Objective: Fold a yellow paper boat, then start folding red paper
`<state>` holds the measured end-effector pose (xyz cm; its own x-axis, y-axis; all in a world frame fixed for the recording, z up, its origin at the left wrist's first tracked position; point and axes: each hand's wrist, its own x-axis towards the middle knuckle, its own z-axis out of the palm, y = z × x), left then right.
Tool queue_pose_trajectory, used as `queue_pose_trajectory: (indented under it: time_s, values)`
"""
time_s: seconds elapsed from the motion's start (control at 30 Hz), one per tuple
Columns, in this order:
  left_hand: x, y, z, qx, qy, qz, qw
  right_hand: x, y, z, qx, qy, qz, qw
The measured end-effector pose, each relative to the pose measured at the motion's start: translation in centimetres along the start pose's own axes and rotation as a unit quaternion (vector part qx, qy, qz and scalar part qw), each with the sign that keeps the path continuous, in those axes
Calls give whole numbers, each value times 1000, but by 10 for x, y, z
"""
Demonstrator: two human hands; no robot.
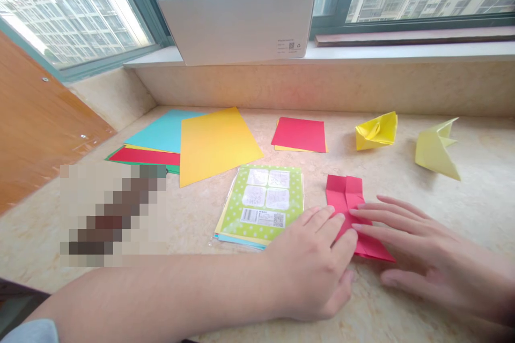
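Note:
A folded red paper (341, 196) lies on the stone-patterned counter, its upper end showing folded flaps and its lower end tapering to a point on the right. My left hand (316, 265) rests on its left edge, fingers curled and pressed together on the paper; the fingertips are partly hidden. From the right, my right hand (426, 246) reaches over with fingers stretched out and slightly apart, their tips touching the paper's right side. Just left of my left hand lies a green polka-dot paper pack (263, 209) in a clear sleeve.
Behind are a yellow sheet (217, 142), a blue sheet (161, 131) and small red paper (300, 134). Two folded pieces, one yellow (376, 131) and one pale yellow (434, 147), stand at right. A white box (237, 27) stands on the sill. A blurred patch covers something at left.

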<state>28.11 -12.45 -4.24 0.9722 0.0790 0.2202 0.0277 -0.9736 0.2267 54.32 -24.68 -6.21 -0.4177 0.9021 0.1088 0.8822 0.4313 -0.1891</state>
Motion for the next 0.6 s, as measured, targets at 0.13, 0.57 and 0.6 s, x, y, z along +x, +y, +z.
queue_pose_trajectory:
  time_s: [0.13, 0.57, 0.6]
  values:
    - [-1, 0, 2, -7, 13, 1, 1000, 4, -2, -1, 20, 59, -1, 998]
    - [0, 0, -2, -7, 17, 9, 1000, 19, -29, -2, 106, 139, 173, 969]
    - [1, 0, -3, -5, 16, 5, 1000, 19, -29, -2, 106, 135, 168, 971]
